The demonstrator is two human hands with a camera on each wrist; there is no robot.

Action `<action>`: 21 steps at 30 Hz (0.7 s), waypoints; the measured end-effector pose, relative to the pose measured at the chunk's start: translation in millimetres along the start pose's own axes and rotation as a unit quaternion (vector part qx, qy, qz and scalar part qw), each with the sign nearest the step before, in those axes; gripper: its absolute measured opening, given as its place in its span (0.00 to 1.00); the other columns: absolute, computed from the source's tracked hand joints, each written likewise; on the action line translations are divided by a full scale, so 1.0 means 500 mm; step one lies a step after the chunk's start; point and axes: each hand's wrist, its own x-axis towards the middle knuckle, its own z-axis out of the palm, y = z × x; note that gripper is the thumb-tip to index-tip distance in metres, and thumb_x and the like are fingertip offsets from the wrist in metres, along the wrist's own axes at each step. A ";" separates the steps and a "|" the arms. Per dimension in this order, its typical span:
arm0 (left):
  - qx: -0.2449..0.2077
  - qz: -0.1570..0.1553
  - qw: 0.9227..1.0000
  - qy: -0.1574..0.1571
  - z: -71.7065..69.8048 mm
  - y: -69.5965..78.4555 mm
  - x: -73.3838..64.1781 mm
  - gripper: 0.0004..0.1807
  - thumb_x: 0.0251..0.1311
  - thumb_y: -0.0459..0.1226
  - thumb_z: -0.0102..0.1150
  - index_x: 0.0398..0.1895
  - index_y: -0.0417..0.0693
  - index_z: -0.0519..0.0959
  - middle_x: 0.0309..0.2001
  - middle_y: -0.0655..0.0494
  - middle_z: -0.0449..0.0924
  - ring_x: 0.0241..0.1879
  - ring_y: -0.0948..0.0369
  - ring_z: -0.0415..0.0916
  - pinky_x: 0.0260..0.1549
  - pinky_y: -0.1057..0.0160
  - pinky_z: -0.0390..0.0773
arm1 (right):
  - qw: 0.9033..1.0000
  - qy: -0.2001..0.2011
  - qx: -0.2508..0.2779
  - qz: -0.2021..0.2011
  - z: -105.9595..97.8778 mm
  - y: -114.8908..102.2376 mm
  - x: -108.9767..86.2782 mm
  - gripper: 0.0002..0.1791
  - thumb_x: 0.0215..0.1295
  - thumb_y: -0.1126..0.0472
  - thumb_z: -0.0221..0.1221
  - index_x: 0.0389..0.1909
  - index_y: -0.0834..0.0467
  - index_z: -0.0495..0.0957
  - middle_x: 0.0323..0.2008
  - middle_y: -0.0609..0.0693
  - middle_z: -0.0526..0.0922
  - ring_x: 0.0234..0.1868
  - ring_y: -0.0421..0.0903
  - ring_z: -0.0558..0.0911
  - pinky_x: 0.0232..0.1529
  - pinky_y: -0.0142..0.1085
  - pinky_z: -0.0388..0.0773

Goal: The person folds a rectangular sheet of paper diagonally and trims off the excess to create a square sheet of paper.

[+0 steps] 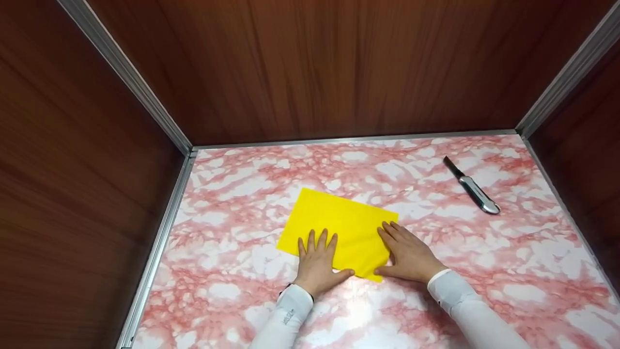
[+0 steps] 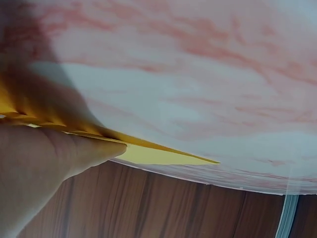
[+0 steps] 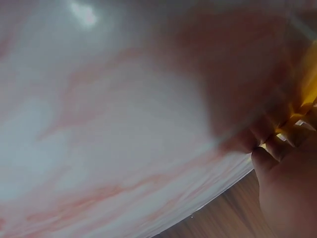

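Note:
A yellow sheet of paper point(image 1: 339, 208) lies at a slant on the table, with slight creases near its lower right. My left hand point(image 1: 317, 266) rests on its lower left part, fingers spread and straight, thumb reaching along the near edge. On the right edge lies my right hand point(image 1: 411, 254), its fingers extended over the paper and its thumb by the near right corner. In the left wrist view, the thumb lies against the paper point(image 2: 163, 155), whose edge slants up off the tabletop. The right wrist view shows the fingertips over only a sliver of yellow.
A utility knife point(image 1: 477, 194) with a black blade and silver-green handle lies at the back right. The red-and-white marbled tabletop point(image 1: 232, 291) is bounded by brown wood-grain panels point(image 1: 315, 72) at the back and both sides, joined by metal rails point(image 1: 155, 276).

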 end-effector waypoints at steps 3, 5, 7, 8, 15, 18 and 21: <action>0.001 0.001 1.000 0.005 -0.002 -0.002 0.001 0.55 0.58 0.75 0.50 0.82 0.55 0.57 0.81 0.47 0.51 0.79 0.38 0.40 0.70 0.28 0.40 | 1.000 0.015 0.009 0.004 0.000 -0.002 0.002 0.61 0.55 0.25 0.64 0.79 0.60 0.58 0.78 0.60 0.58 0.79 0.59 0.55 0.75 0.55 0.53; -0.001 0.000 1.000 0.007 -0.004 -0.003 0.001 0.54 0.59 0.75 0.50 0.82 0.55 0.58 0.80 0.48 0.53 0.79 0.38 0.41 0.70 0.28 0.41 | 1.000 0.025 0.013 0.007 0.002 -0.003 0.003 0.60 0.55 0.25 0.65 0.79 0.60 0.60 0.78 0.60 0.59 0.78 0.59 0.56 0.75 0.56 0.54; -0.006 0.001 1.000 0.004 -0.006 -0.005 0.002 0.55 0.58 0.76 0.50 0.81 0.54 0.59 0.80 0.48 0.53 0.79 0.38 0.42 0.70 0.28 0.42 | 0.999 0.034 0.014 0.009 0.003 -0.002 0.004 0.60 0.55 0.25 0.65 0.79 0.59 0.60 0.77 0.59 0.61 0.78 0.59 0.58 0.74 0.56 0.55; -0.009 0.003 1.000 0.003 -0.007 -0.005 0.002 0.56 0.56 0.77 0.50 0.81 0.54 0.59 0.80 0.48 0.54 0.79 0.38 0.42 0.70 0.28 0.42 | 0.999 0.037 0.015 0.009 0.003 -0.002 0.004 0.59 0.55 0.26 0.65 0.78 0.60 0.61 0.77 0.59 0.62 0.78 0.59 0.58 0.74 0.56 0.55; -0.015 0.017 1.000 0.001 -0.017 -0.013 -0.001 0.52 0.57 0.73 0.57 0.79 0.55 0.63 0.80 0.48 0.55 0.78 0.38 0.45 0.70 0.29 0.44 | 0.999 0.047 0.011 0.007 0.005 0.002 0.005 0.56 0.58 0.28 0.64 0.77 0.61 0.63 0.75 0.60 0.64 0.77 0.59 0.60 0.74 0.55 0.55; -0.019 0.016 1.000 0.018 -0.017 -0.016 0.001 0.40 0.66 0.62 0.58 0.77 0.56 0.67 0.78 0.48 0.59 0.78 0.39 0.48 0.70 0.29 0.47 | 0.999 0.046 0.016 0.006 0.002 0.002 0.005 0.53 0.61 0.30 0.64 0.77 0.61 0.63 0.75 0.59 0.65 0.76 0.59 0.61 0.75 0.55 0.54; -0.031 0.007 0.999 0.036 -0.016 -0.017 0.005 0.32 0.71 0.54 0.56 0.75 0.57 0.71 0.77 0.50 0.63 0.77 0.40 0.52 0.69 0.29 0.49 | 0.999 0.046 0.017 0.002 -0.002 0.005 0.004 0.48 0.64 0.37 0.64 0.77 0.60 0.63 0.75 0.58 0.66 0.76 0.58 0.62 0.75 0.54 0.54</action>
